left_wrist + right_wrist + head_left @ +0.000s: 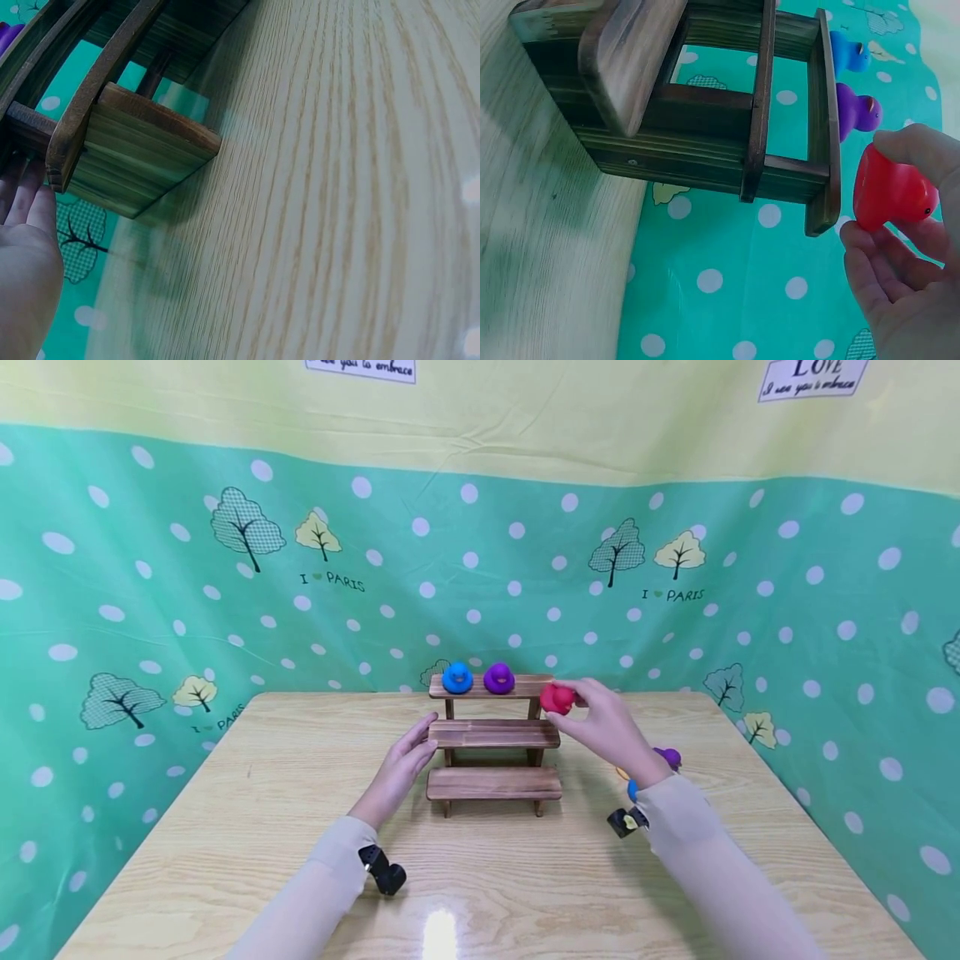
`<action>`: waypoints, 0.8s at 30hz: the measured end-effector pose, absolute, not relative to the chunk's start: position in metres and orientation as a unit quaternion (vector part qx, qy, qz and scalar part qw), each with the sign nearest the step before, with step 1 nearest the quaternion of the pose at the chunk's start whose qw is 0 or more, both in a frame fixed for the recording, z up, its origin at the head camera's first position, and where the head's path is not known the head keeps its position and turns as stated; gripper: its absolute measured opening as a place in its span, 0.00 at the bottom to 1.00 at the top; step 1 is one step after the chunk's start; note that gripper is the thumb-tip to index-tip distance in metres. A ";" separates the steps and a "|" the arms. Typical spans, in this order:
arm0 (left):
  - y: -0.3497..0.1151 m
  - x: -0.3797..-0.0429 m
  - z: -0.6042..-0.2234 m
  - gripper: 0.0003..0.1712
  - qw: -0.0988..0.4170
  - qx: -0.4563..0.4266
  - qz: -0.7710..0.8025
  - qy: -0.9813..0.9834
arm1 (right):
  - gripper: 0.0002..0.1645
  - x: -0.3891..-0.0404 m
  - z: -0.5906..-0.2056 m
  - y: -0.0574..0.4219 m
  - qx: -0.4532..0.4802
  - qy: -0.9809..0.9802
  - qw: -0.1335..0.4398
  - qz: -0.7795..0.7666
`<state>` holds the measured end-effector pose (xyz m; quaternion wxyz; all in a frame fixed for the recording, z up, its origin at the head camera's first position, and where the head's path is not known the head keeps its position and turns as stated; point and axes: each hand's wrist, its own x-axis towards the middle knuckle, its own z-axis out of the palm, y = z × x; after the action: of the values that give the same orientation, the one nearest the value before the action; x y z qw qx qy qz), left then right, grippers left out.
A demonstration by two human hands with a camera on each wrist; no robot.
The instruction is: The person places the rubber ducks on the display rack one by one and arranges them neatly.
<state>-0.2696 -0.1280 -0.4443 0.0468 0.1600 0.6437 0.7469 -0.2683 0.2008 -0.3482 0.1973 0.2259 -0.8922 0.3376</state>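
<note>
Between thumb and fingers, my right hand (606,720) pinches a red rubber duck (557,699) near the right end of the top shelf of a three-tier wooden stand (495,733). The right wrist view shows the red duck (892,187) held just off the shelf's end, its base toward the stand. A blue duck (457,678) and a purple duck (499,678) sit side by side on the top shelf. My left hand (401,770), fingers extended, is at the left end of the middle shelf; in the left wrist view its fingertips (45,214) lie right by the wood.
Behind my right wrist, partly hidden, a purple duck (669,758) and a blue item (632,790) lie on the wooden table (300,793), with a bit of orange beside them. A green dotted cloth (375,635) hangs behind and along both sides.
</note>
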 end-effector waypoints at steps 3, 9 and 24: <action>-0.127 -0.269 -0.444 0.33 0.047 0.158 0.747 0.644 | 0.31 -0.272 -0.348 0.197 0.213 -0.891 0.204 0.346; -0.126 -0.268 -0.444 0.32 0.048 0.152 0.749 0.643 | 0.30 -0.284 -0.347 0.187 0.186 -0.886 0.206 0.372; -0.126 -0.269 -0.446 0.32 0.047 0.156 0.751 0.640 | 0.31 -0.303 -0.353 0.172 0.134 -0.896 0.193 0.376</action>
<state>-0.2693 -0.1264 -0.4458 0.0474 0.1564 0.6397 0.7510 -0.3035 0.1721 -0.3525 0.1926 0.1338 -0.8963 0.3764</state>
